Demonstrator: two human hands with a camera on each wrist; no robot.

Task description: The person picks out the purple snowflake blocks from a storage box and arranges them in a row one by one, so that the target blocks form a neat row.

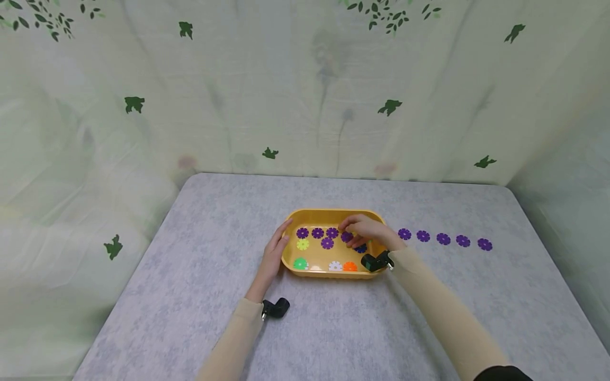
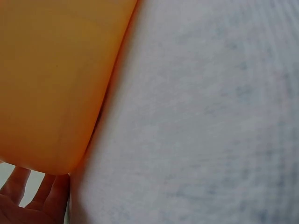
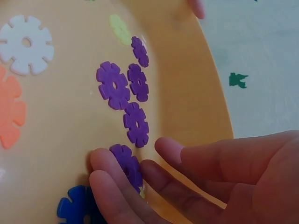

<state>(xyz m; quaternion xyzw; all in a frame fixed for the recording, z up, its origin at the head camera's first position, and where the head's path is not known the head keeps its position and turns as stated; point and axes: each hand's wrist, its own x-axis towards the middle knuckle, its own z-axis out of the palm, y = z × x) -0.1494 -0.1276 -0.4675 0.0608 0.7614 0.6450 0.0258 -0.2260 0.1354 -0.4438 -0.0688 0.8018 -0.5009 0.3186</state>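
Loosely parted, right grip (image 1: pixel 366 230), flanking purple disc (image 3: pixel 128 161)

Left forearm (image 1: pixel 233 344), in beige sleeve, reaches forward, slanting rightward; left wrist nearly in line. Left grip (image 1: pixel 274 254) angled forward, fingers (image 2: pixel 56 192) fairly straight, slightly parted. Right forearm (image 1: pixel 443 312), also beige-sleeved, slants forward and leftward. Right grip (image 1: pixel 367 230) turned inward, fingers (image 3: pixel 180 189) bent, tips apart; firmness of pinch unclear. Forearms converge, hands well apart.

Tray (image 1: pixel 314 255) on table (image 1: pixel 214 222); discs (image 1: pixel 327 243) inside; disc row (image 1: pixel 443 239) right of tray; curtain (image 1: pixel 286 79) behind table.
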